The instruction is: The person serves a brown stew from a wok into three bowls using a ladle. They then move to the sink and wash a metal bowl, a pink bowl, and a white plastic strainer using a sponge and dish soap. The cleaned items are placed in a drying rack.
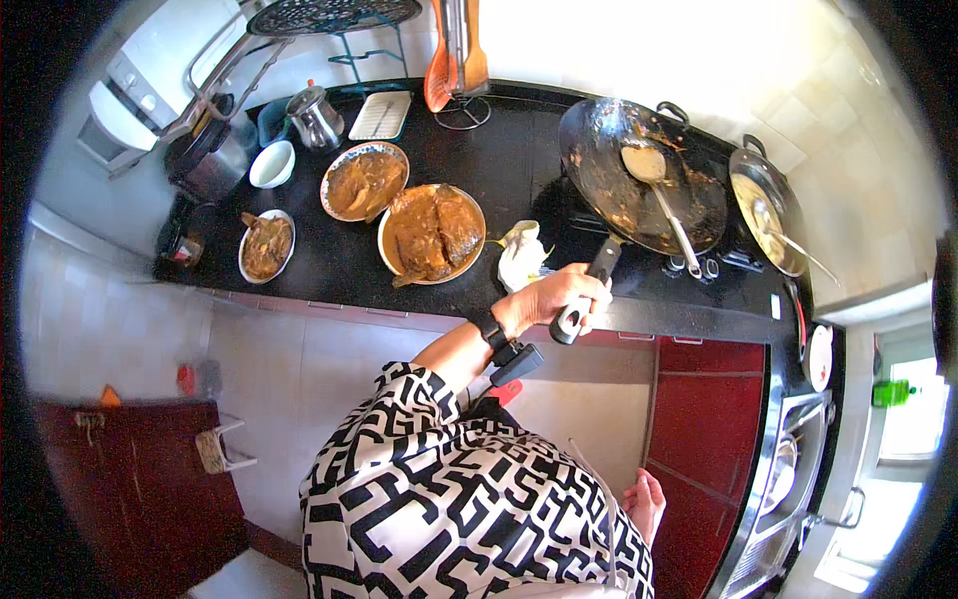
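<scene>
My left hand (572,299) is closed around the black handle of a large wok (591,187) on the stove. The wok is tilted and coated with brown sauce residue; a metal ladle (666,202) with brownish liquid in its bowl lies inside it. Just left of my hand, a crumpled white bag (522,258) lies on the counter. My right hand (645,498) hangs low beside my body, fingers loosely curled, touching no object that I can see. Beyond the bag stand a large plate of fish in brown sauce (438,236) and a patterned bowl of similar food (365,181).
A second pan (767,213) holding pale liquid and a ladle stands right of the wok. Farther left are a small oval dish (267,247), a white bowl (272,165), a metal pot (315,120) and a pressure cooker (209,161). The sink (793,449) is at the right.
</scene>
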Action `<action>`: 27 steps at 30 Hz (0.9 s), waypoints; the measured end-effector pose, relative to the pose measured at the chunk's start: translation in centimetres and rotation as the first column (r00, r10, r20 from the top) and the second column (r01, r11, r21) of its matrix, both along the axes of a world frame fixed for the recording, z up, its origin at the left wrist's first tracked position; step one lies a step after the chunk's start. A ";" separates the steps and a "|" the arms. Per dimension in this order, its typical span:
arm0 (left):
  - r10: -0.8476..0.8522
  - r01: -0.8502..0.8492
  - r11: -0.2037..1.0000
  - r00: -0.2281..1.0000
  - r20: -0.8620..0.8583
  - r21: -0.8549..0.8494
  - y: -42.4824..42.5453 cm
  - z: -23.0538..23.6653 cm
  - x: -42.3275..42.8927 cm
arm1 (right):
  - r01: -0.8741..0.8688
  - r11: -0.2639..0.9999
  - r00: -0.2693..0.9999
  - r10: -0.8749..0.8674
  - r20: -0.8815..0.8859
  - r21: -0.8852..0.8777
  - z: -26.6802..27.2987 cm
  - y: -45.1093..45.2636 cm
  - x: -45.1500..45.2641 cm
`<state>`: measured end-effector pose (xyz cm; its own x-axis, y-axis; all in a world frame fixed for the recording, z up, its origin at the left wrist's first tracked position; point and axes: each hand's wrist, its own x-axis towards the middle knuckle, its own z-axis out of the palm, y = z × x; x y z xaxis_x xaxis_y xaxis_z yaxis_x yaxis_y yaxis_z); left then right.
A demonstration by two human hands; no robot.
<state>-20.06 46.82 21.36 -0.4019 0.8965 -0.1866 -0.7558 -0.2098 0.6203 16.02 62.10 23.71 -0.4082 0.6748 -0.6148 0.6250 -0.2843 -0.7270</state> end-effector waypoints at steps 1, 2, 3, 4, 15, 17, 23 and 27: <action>-0.010 0.010 1.000 1.000 0.021 0.003 0.0 -0.3 0.2 | -0.023 0.999 0.999 0.021 -0.034 -0.037 -0.6 0.4 -0.1; -0.007 0.006 0.999 1.000 0.016 0.036 0.4 -0.8 0.4 | -0.065 0.996 0.998 0.064 -0.029 -0.055 -1.2 1.2 -0.5; 0.010 -0.010 1.000 1.000 -0.011 0.026 0.4 -1.1 0.6 | -0.118 0.990 0.993 0.117 -0.023 -0.076 -1.5 1.9 -0.8; 0.014 -0.014 1.000 1.000 -0.017 0.016 0.7 -1.9 0.6 | -0.151 0.985 0.988 0.150 -0.021 -0.078 -1.9 2.3 -1.5; 0.257 -0.260 0.932 0.965 -0.047 -0.253 3.9 -0.6 4.0 | -0.657 0.749 0.744 0.628 -0.226 -0.082 -7.4 9.4 -9.6; 0.316 -0.315 0.938 0.949 -0.017 -0.147 2.2 -3.2 5.6 | -0.721 0.687 0.685 0.689 -0.237 -0.091 -8.9 8.6 -10.1; 0.283 -0.252 0.774 0.958 -0.039 -0.581 -7.5 -9.0 13.7 | -0.866 0.488 0.498 0.832 -0.244 -0.106 -10.8 5.5 -12.5; 0.431 -0.351 0.626 0.900 -0.066 -0.697 -15.1 -10.8 16.6 | -0.905 0.414 0.378 0.890 -0.254 0.103 -12.7 1.7 -15.0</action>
<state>-3.44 31.69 10.59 -0.6276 0.2665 -0.7315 -0.7675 -0.0538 0.6388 0.98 63.81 11.06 -0.8857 -0.2014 -0.4184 0.3507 0.3003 -0.8870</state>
